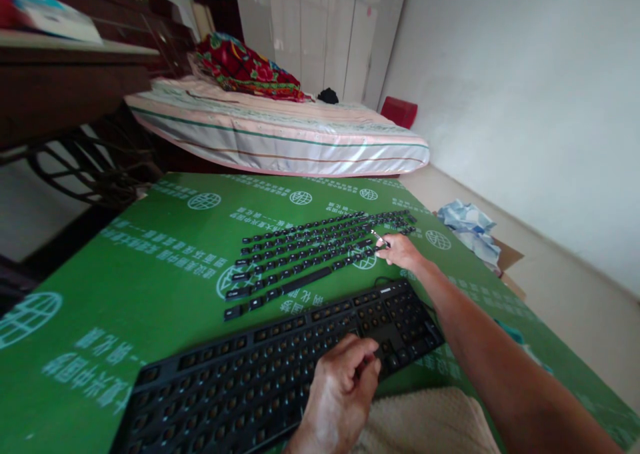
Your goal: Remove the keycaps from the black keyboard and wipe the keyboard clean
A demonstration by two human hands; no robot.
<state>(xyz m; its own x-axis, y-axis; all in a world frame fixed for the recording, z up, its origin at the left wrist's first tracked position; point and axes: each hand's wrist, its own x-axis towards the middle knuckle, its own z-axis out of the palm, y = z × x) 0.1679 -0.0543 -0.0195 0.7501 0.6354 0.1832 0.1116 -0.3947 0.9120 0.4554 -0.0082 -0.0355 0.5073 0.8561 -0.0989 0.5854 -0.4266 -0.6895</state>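
Note:
A black keyboard (pixel 240 367) lies on the green board, most of its key positions bare with the sockets showing; a few keycaps sit at its lower right. My left hand (pixel 345 381) rests over its right half, fingers curled into a pinch; whatever is between them is hidden. Beyond the keyboard, loose black keycaps (pixel 305 279) are laid out in several rows, in keyboard order. My right hand (pixel 400 252) reaches to the right part of these rows, closed on a slim metal tool (pixel 379 237) whose exact kind I cannot make out.
The green board (pixel 150 274) carries white print. A beige cloth (pixel 425 421) lies at the near edge. Behind stands a bed (pixel 280 134) with a striped sheet. At left is a wooden table (pixel 65 74); crumpled fabric (pixel 465 224) lies on the floor at right.

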